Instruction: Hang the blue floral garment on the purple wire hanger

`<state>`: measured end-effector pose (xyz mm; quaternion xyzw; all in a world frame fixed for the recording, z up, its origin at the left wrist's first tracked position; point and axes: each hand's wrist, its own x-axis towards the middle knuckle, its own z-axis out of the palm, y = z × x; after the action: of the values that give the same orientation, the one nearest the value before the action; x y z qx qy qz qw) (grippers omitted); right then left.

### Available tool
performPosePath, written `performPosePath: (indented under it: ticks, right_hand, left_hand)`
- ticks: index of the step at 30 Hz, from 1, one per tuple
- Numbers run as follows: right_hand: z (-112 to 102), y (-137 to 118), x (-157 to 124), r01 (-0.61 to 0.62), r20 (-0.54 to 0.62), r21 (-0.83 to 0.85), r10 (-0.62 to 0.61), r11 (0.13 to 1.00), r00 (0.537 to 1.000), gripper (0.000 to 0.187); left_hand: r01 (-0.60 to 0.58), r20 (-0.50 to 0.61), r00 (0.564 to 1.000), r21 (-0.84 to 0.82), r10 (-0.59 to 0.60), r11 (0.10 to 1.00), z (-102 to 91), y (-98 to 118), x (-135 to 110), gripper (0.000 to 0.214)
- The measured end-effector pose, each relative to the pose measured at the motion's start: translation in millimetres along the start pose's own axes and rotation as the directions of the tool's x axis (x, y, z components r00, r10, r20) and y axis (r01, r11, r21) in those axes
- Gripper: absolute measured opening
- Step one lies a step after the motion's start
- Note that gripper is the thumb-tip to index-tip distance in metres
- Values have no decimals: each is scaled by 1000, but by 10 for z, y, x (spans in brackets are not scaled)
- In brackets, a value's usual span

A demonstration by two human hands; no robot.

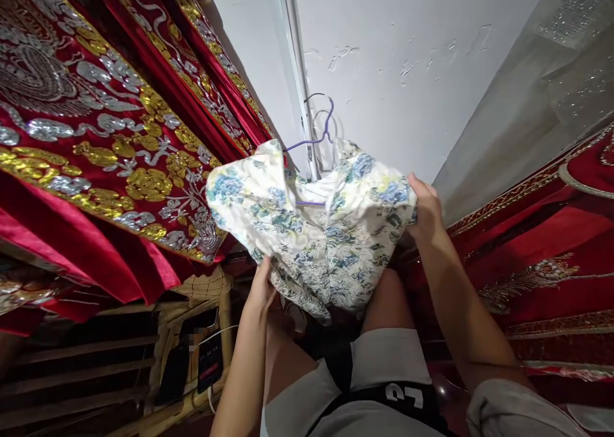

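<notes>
A white short-sleeved garment with blue floral print, seemingly a blouse [330, 245], hangs on a purple hanger [330, 127] in front of me. The hanger's hook rests against the pale wall strip, and its lower bar shows through the neck opening. My right hand [426, 206] is closed on the sleeve edge at the right, pulling that side outward. Lower on the left, my left hand [263, 283] grips the garment's edge below the other sleeve, thumb on top. Most of its fingers are hidden behind the cloth.
Red cloth embroidered in gold and silver [144, 136] hangs at the left. More red beaded fabric [542, 264] and a sheer sequined piece [566, 72] are at the right. A bamboo rack [163, 334] holds a phone [210, 360] with a white cable. The pale wall [384, 59] has peeling paint.
</notes>
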<state>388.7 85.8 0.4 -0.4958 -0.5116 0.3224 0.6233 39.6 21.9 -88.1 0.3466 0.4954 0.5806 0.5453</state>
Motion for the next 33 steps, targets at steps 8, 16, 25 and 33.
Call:
performPosePath:
  ticks: [8, 16, 25, 33]
  right_hand:
    - [91, 169, -308, -188, -34, 116, 193, 975, 981, 49]
    - [211, 727, -1020, -139, -542, 75, 158, 987, 825, 38]
    - [1089, 874, -1757, -307, 525, -3, 262, 952, 809, 59]
    - [992, 843, -1574, -324, 454, 111, 242, 940, 857, 46]
  left_hand:
    - [43, -80, 996, 22, -41, 999, -71, -305, -262, 80]
    - [121, -44, 992, 57, -119, 991, 29, -580, -458, 76]
    - [128, -5, 992, 44, -128, 991, 166, -634, -585, 73]
    - [138, -35, 990, 50, -137, 989, 155, -590, -643, 74]
